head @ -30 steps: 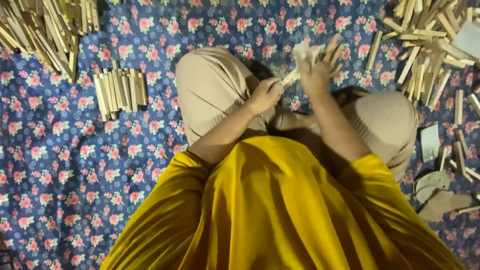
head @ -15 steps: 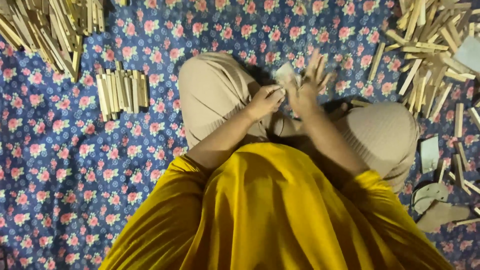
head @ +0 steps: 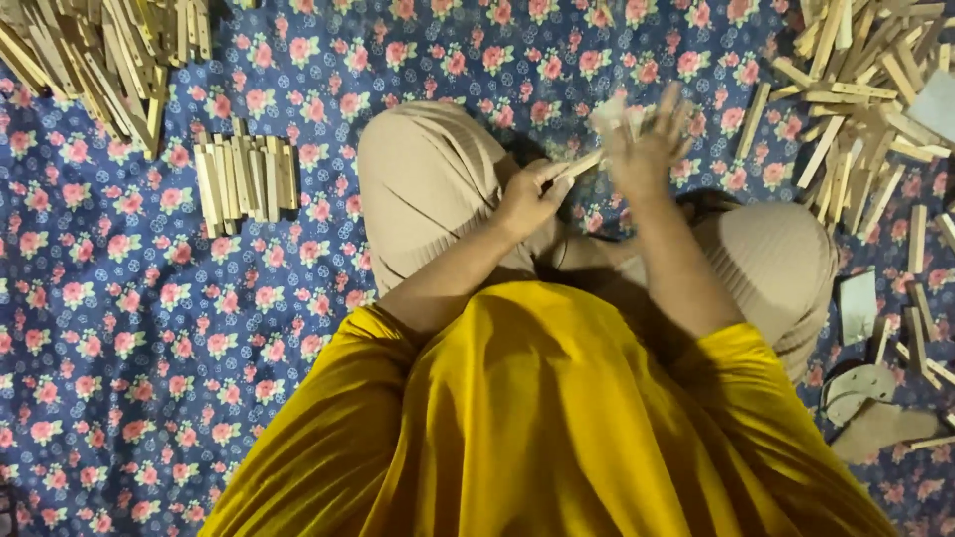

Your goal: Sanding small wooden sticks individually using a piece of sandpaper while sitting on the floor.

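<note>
Our left hand (head: 532, 194) pinches a wooden stick (head: 580, 165); our right hand (head: 642, 149), fingers spread, perhaps presses sandpaper (head: 609, 111), now shifted toward 1 o'clock.

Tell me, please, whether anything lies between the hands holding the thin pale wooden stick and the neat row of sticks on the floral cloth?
Only the person's bent knee in beige trousers lies between the hands and the neat row of sticks. The left hand pinches the thin pale wooden stick; the right hand touches its far end.

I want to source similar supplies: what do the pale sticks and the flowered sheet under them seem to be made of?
The sticks, like the one in the left hand, look like raw, unfinished wood: pale tan, matte, flat-cut. The flowered sheet seems to be printed woven cloth, soft and matte, though that is less certain.
</note>
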